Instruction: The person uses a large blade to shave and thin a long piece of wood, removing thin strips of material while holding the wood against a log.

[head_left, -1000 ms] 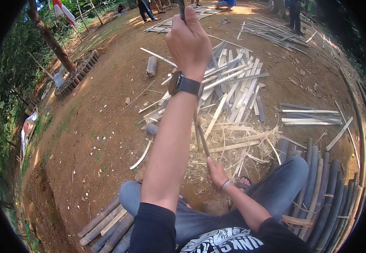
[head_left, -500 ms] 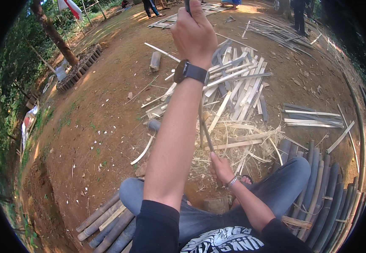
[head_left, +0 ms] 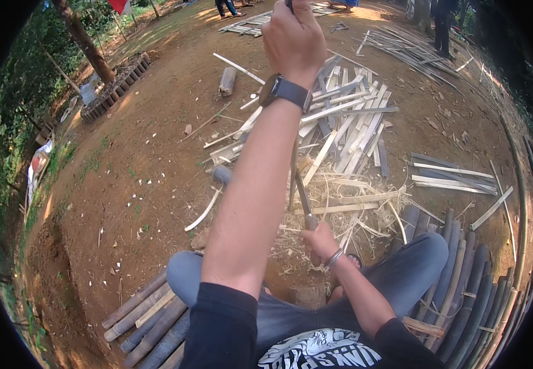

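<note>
My left hand (head_left: 295, 43) is raised far out in front, its fist wrapped round an upright bamboo strip (head_left: 293, 169). The strip's dark top end pokes above the fist, its middle is hidden behind my forearm, and a narrow length shows lower down. My right hand (head_left: 320, 243) grips the handle of a long knife (head_left: 304, 200) between my knees. The blade points up and away, close beside the strip; whether they touch I cannot tell. Below them lies a heap of curled bamboo shavings (head_left: 352, 190). A short wood block (head_left: 308, 296) sits between my legs.
Split bamboo strips (head_left: 359, 132) lie piled ahead, with a smaller stack (head_left: 454, 175) to the right. Dark bamboo poles (head_left: 463, 283) flank my right leg, and more poles (head_left: 156, 320) lie at my left. A cut bamboo piece (head_left: 227, 81) rests on the dirt. People stand far off.
My left hand has shifted slightly to the right with the strip. The knife in my right hand has turned, so more of its blade and the handle end show.
</note>
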Demonstrator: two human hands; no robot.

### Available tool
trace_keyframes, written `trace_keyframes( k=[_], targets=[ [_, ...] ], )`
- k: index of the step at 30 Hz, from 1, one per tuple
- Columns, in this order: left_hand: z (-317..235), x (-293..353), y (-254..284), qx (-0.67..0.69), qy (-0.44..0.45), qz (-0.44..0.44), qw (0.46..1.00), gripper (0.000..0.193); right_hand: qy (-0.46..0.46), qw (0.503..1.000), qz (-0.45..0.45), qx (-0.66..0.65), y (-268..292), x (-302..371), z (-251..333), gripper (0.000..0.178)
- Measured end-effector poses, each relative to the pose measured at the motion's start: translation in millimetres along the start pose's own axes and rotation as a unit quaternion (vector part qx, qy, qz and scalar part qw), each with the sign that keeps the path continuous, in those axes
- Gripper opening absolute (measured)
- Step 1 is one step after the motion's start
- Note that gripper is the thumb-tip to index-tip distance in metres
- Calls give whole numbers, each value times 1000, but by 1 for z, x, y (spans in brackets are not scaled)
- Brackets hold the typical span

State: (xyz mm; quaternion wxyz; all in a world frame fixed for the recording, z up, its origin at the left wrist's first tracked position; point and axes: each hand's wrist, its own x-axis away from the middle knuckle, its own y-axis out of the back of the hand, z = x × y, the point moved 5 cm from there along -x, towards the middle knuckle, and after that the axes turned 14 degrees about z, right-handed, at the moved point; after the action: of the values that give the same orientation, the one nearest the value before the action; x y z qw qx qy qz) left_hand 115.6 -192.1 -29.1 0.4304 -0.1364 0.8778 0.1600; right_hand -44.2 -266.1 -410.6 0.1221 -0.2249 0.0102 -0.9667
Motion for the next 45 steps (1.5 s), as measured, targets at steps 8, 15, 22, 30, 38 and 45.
trace_keyframes(
  k=[8, 15, 22, 30, 38, 45],
  targets=[
    [16, -4, 15, -47, -3, -9, 999, 58, 433, 881, 40, -189, 14, 105, 184, 14],
    [11, -11, 0, -18, 6, -6, 1000, 59, -5, 996, -24, 83, 4, 8, -15, 19],
    [30, -12, 20, -32, 22, -3, 999, 58, 406, 900, 7, -159, 16, 94, 186, 20],
    [20, -10, 7, -31, 5, -9, 999, 66, -64, 992, 36, -102, -10, -4, -11, 20],
    [15, -14, 24, -41, -29, -26, 998, 65, 287, 954, -49, -66, -8, 55, 122, 27],
    [17, -3, 3, -33, -12, -32, 999, 66, 42, 998, -40, 36, 2, 6, 10, 28]
  ],
)
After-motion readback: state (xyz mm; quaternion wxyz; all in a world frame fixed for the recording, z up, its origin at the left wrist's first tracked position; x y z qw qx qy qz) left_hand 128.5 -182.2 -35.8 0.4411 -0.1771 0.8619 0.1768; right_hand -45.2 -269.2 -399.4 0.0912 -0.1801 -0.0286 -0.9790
